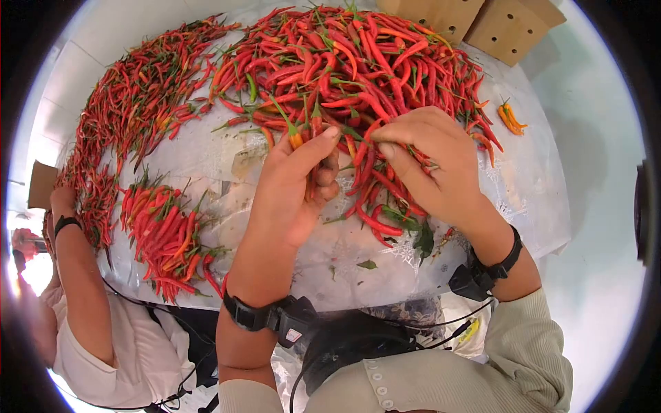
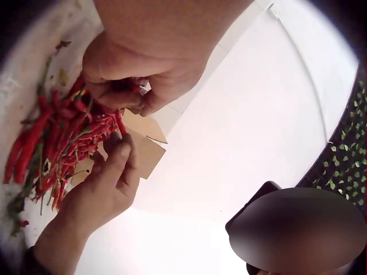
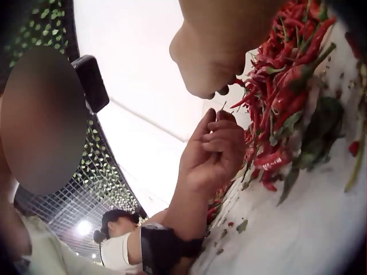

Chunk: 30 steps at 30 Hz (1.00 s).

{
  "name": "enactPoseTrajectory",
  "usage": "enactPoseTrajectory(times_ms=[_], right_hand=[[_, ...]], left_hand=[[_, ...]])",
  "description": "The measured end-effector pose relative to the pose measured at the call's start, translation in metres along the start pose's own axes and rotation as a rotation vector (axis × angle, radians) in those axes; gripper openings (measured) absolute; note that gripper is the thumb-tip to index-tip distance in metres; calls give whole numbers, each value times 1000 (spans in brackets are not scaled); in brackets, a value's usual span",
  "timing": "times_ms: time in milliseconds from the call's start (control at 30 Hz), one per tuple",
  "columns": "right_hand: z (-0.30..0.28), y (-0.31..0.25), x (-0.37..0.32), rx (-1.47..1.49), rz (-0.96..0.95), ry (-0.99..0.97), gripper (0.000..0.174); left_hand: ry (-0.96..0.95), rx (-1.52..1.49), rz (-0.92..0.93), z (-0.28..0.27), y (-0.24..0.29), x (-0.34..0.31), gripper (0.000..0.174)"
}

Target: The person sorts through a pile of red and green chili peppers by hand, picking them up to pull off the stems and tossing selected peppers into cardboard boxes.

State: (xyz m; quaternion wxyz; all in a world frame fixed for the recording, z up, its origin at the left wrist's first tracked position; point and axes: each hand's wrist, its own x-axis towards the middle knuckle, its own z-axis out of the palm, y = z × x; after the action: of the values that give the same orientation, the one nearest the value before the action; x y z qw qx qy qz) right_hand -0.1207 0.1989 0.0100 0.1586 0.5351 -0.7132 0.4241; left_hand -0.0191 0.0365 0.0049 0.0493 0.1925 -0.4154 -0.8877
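1. The left hand (image 1: pixel 296 189) is clenched round a bunch of chillies (image 1: pixel 314 127). The fingers are curled about them, the thumb stretched upward, and the stems stick out above the fist.
2. The right hand (image 1: pixel 430 165) has its fingers bent, and the fingertips pinch loose chillies (image 1: pixel 365 157) just beside the left thumb.
3. Both hands work at the near edge of the big heap (image 1: pixel 344 62) of red chillies on the white table cover (image 1: pixel 530 179).
4. A small heap (image 1: pixel 162 234) lies to the left, well apart, and a long heap (image 1: pixel 131 103) runs along the far left.
5. Two orange chillies (image 1: pixel 511 117) lie alone on the right.
6. Cardboard boxes (image 1: pixel 506 27) stand beyond the big heap.
7. A second person's arm (image 1: pixel 79 275) is at the left edge.
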Motion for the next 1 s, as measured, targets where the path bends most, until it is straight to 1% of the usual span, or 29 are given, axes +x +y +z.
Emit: enactPoseTrajectory(times_ms=[133,200,300,400,500,533,600,633,700,800,833,933,1000], right_hand=[[2,-11,-1,58,-135,-51,19],[6,-13,-3,123,-183,-67,20],[9,-14,-5,169,-247,-99,22],[11,-14,-8,240,-180,-119,25],[4,-14,-9,198,-86,-179,28],[2,-17,-9,220,-26,-174,28],[-1,-21,-9,260,92,-163,28],[0,-20,-9,275,87,-145,28],[3,-17,-10,305,78,-109,29],[2,-20,-9,415,161,-116,28],[1,-19,-9,396,171,-127,27],[2,-17,-10,352,193,-136,24],[6,-16,-10,339,199,-112,20]], left_hand=[[-19,-10,-43,4,1,-1,16],[-5,-15,-51,7,1,-1,10],[5,-13,-68,6,1,-2,10],[-6,-57,-68,2,1,0,11],[-40,-158,-33,-6,-2,2,13],[-53,-198,-19,-8,-3,2,16],[-38,-179,-17,-3,-1,0,15],[-31,-170,-15,-2,0,-1,15],[-44,-146,-5,-2,-1,0,15],[-48,-109,9,1,-1,-2,16],[-50,-97,17,2,0,-3,16],[-111,6,42,-3,-3,-1,17],[-48,189,77,5,-3,-4,18]])
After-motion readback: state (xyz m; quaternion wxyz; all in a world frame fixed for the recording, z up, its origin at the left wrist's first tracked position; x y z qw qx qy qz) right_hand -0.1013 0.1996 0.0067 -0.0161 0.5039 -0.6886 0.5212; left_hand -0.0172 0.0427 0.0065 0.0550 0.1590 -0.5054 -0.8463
